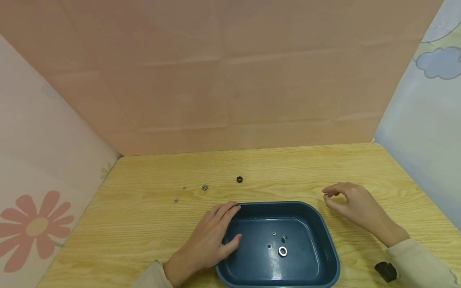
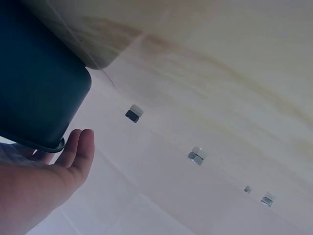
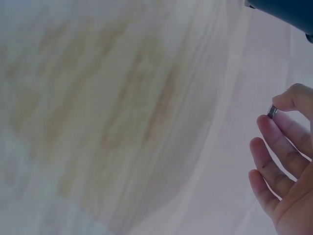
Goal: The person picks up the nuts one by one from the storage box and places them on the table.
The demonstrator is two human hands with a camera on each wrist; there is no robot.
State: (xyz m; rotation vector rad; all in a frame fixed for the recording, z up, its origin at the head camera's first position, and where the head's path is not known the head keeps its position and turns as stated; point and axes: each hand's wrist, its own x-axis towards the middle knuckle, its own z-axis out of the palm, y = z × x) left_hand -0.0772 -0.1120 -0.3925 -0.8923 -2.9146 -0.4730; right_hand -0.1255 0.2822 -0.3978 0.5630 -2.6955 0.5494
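My right hand (image 1: 354, 204) pinches a small silver nut (image 3: 272, 111) between thumb and index finger, above the table to the right of the tray. The other fingers are spread in the right wrist view. A dark blue tray (image 1: 328, 236) stands in front of me. My left hand (image 1: 210, 236) rests on its left rim with fairly straight fingers, the thumb reaching over the inside. In the tray lie a large silver nut (image 1: 282, 251), a smaller metal nut (image 1: 284, 239), a tiny ring-like nut (image 1: 274, 233) and a tiny dark piece (image 1: 269, 246).
Behind the tray lie a black nut (image 1: 239, 179) and a silver nut (image 1: 205, 187). Farther left are a small nut (image 1: 175, 201) and a tiny one (image 1: 184, 187). A black object (image 1: 386, 271) is beside the right sleeve. A brown panel (image 1: 230, 100) bounds the wooden table (image 1: 137, 224) at the back.
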